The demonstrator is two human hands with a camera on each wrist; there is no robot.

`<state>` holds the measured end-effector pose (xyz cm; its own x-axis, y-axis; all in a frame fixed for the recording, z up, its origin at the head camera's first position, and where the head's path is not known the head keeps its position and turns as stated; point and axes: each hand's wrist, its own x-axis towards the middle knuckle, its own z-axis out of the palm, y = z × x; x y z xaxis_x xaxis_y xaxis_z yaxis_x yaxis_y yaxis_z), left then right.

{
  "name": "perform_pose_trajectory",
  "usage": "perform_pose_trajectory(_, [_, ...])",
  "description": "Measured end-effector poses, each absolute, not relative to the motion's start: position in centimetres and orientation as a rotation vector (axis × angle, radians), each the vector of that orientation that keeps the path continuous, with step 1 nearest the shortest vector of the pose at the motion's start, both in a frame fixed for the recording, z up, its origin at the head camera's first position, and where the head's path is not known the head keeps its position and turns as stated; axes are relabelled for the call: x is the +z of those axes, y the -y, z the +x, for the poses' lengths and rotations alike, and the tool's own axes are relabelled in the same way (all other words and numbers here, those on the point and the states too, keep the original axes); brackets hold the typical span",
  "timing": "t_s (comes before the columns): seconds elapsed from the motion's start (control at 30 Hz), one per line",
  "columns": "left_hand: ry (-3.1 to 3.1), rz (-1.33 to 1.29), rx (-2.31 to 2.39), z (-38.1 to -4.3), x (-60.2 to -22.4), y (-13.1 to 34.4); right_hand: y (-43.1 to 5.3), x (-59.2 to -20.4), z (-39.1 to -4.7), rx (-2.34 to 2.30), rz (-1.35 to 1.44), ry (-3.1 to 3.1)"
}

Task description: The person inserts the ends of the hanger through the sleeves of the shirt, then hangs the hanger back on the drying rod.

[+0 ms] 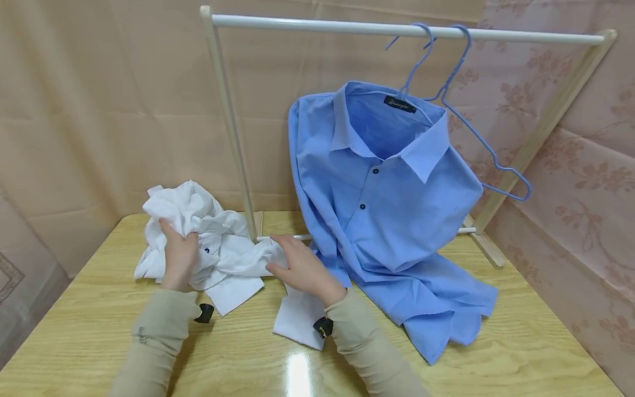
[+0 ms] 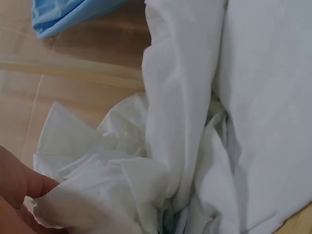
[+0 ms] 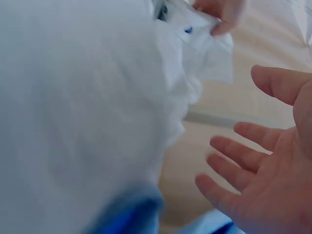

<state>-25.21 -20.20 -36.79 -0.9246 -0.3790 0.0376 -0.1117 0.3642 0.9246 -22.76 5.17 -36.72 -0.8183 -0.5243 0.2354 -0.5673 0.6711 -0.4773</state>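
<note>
A crumpled white shirt (image 1: pixel 233 255) with dark buttons lies at the left of the table, its sleeves and cuffs spilling toward the front. My left hand (image 1: pixel 179 256) pinches its bunched cloth between thumb and fingers, as the left wrist view also shows at the fabric's edge (image 2: pixel 97 190). To the right, my right hand (image 1: pixel 305 270) hovers by a white sleeve. In the right wrist view its fingers (image 3: pixel 239 151) are spread, with nothing held. Close by on the right is a blue button-up shirt (image 1: pixel 392 220) on a blue hanger, its lower part resting on the table.
A rack with a white top bar (image 1: pixel 317 24) and wooden posts (image 1: pixel 545 127) stands over the table (image 1: pixel 238 353). A bare blue hanger (image 1: pixel 445 88) hangs from the bar behind the blue shirt. Beige curtains (image 1: pixel 124 99) cover the back.
</note>
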Motion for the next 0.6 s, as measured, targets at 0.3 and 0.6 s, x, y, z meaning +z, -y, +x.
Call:
perform_pose_trajectory(0.3, [2.408,0.345,-1.463,-24.9,-36.4,21.3,-3.4,-38.0,-22.2,0.621,0.965,2.895])
perform_pose_trajectory(0.6, [2.374,0.452,-1.384,-25.1,-35.2,21.1,-3.0,-39.0,-22.3,0.537,0.953,2.961])
